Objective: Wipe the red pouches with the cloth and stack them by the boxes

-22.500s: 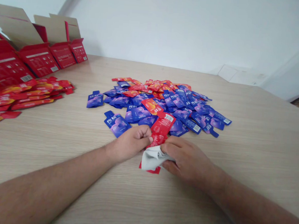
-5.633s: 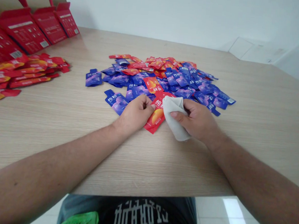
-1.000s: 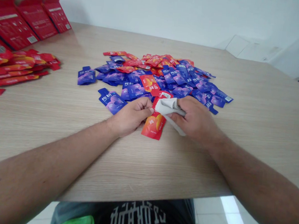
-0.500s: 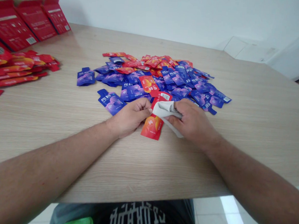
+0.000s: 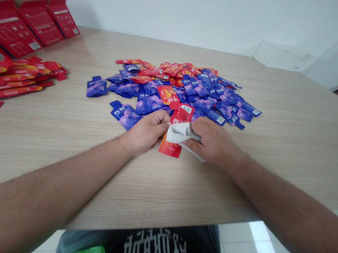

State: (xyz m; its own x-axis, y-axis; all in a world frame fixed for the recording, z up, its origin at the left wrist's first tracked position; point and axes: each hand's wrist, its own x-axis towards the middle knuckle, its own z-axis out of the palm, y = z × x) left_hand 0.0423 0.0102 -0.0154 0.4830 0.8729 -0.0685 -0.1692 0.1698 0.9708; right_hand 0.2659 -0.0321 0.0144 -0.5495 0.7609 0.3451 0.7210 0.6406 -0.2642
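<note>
In the head view, my left hand point(image 5: 149, 133) is closed on the left edge of a red-orange sachet point(image 5: 170, 149), its thumb and finger pinching it. My right hand point(image 5: 214, 139) grips a folded white cloth point(image 5: 180, 133), which lies over the middle of that sachet and covers part of its print. The sachet's barcode end points away from me and its lower end lies near the table. Just beyond my hands spreads a heap of blue-purple sachets point(image 5: 205, 102), with red ones point(image 5: 173, 69) mostly at its back. A single blue sachet point(image 5: 125, 115) lies close to my left hand.
Red cartons point(image 5: 41, 23) stand at the back left of the wooden table point(image 5: 123, 200). In front of them lies a stack of red-orange sachets point(image 5: 22, 75). Another blue sachet point(image 5: 97, 87) sits apart at the heap's left. A white wall point(image 5: 194, 16) rises behind the table.
My right hand has moved the cloth down and slightly left over the sachet, baring more of its upper end. My left hand has stayed in place on the sachet.
</note>
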